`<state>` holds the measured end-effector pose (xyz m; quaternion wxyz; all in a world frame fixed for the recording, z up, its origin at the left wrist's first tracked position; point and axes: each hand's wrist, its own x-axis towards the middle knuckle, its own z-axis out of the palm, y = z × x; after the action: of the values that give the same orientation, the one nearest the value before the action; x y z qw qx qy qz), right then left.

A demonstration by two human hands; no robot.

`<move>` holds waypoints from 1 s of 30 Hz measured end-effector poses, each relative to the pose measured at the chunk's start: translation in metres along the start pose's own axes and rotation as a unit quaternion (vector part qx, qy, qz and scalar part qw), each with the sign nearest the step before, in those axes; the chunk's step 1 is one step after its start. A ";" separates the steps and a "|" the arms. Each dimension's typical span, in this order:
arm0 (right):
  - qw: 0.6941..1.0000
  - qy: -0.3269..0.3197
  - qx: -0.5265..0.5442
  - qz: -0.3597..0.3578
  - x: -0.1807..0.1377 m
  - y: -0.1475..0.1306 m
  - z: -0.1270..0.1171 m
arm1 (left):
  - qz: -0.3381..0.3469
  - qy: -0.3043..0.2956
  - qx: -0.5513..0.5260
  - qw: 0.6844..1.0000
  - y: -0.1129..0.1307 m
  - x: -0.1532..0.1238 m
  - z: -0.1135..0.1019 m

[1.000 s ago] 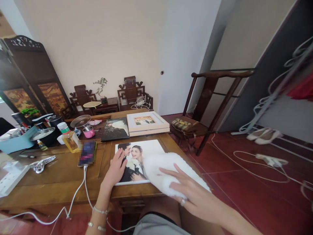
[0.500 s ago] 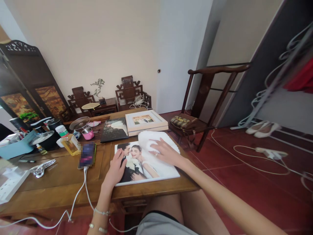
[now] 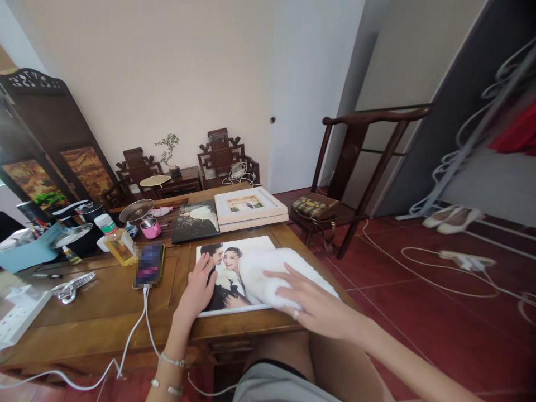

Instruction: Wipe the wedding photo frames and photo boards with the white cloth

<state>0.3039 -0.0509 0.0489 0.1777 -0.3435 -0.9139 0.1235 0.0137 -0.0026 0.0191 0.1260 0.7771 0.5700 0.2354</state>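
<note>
A large photo print (image 3: 234, 262) of a couple lies flat near the front edge of the wooden table (image 3: 104, 301). My left hand (image 3: 200, 287) rests open on the print's left edge, fingers spread, holding it down. My right hand (image 3: 312, 301) lies flat with fingers stretched on a white fluffy cloth (image 3: 272, 273), which covers the print's right half near the front edge.
Behind the print are a dark photo print (image 3: 196, 220) and a white framed picture (image 3: 250, 207). A charging phone (image 3: 149, 264), oil bottle (image 3: 115, 240), pink cup (image 3: 151, 228) and pots crowd the left. A dark chair (image 3: 355, 167) stands right; cables cross the red floor.
My right hand has slid the white cloth from the print's far right corner back toward the front edge. My left hand has stayed put.
</note>
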 end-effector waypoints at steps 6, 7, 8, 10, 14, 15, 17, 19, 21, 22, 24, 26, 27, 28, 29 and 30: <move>0.996 0.074 -0.042 0.039 0.072 0.051 0.003 | -0.024 -0.017 0.001 1.000 0.002 0.002 -0.002; 0.995 0.080 -0.048 0.045 0.082 0.056 0.003 | -0.029 -0.017 0.000 0.999 0.002 0.002 -0.002; 0.994 0.083 -0.052 0.049 0.089 0.058 0.003 | -0.034 -0.017 -0.001 0.999 0.002 0.002 -0.002; 0.993 0.085 -0.058 0.051 0.095 0.056 0.004 | -0.037 -0.014 -0.006 0.999 0.001 0.001 -0.001; 0.996 0.067 -0.051 0.026 0.069 0.029 0.010 | -0.030 -0.003 -0.016 0.999 -0.001 0.000 0.002; 0.997 0.062 -0.044 0.019 0.057 0.020 0.012 | -0.029 0.000 -0.019 0.999 -0.001 0.000 0.002; 0.998 0.054 -0.028 0.008 0.031 -0.001 0.016 | -0.031 0.005 -0.023 0.999 -0.001 -0.001 0.002; 0.999 0.041 -0.021 -0.010 0.008 -0.019 0.019 | -0.031 0.002 -0.024 0.999 0.000 -0.002 0.002; 0.999 0.026 -0.022 -0.029 -0.006 -0.032 0.020 | -0.030 -0.006 -0.025 0.999 0.001 -0.003 0.000; 0.999 0.020 -0.021 -0.036 -0.008 -0.036 0.020 | -0.031 -0.011 -0.025 0.999 0.002 -0.004 -0.001; 0.999 0.012 -0.014 -0.040 -0.004 -0.037 0.019 | -0.031 -0.017 -0.027 0.999 0.002 -0.004 -0.002; 0.999 0.011 -0.005 -0.031 0.013 -0.029 0.018 | -0.029 -0.020 -0.028 0.999 0.001 -0.004 -0.002; 1.000 0.012 -0.004 -0.026 0.024 -0.022 0.017 | -0.027 -0.019 -0.027 0.999 0.000 -0.004 -0.002; 1.000 0.014 -0.006 -0.022 0.038 -0.015 0.016 | -0.024 -0.019 -0.026 0.999 -0.001 -0.003 -0.001; 1.000 0.017 -0.010 -0.019 0.052 -0.006 0.016 | -0.022 -0.019 -0.025 0.999 -0.002 -0.003 -0.001; 1.000 0.019 -0.015 -0.018 0.066 0.003 0.015 | -0.021 -0.020 -0.024 0.999 -0.003 -0.003 -0.001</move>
<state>0.2526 -0.0059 0.0503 0.1925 -0.3315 -0.9182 0.1002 0.0101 -0.0042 0.0175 0.1610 0.7662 0.5775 0.2312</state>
